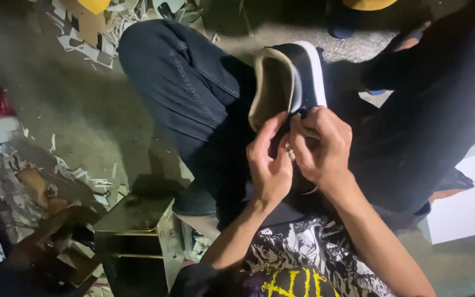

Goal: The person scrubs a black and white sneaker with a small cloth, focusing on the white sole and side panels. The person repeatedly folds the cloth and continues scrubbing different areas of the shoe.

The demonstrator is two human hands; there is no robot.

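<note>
Dim scrap-littered floor (pixel 83 115), shoe (pixel 290 82) on lap at centre; left hand (pixel 268 162) and right hand (pixel 320 146) pinch its near edge, mid-trimming or fitting; next needs steady grip.

A shoe (pixel 292 77) with a glossy dark upper, smooth white rubber-like sole and matt beige lining rests on dark denim jeans (pixel 188 88). Left of the shoe, paper and cardboard scraps (pixel 83 38) litter rough concrete floor (pixel 83 121).
</note>
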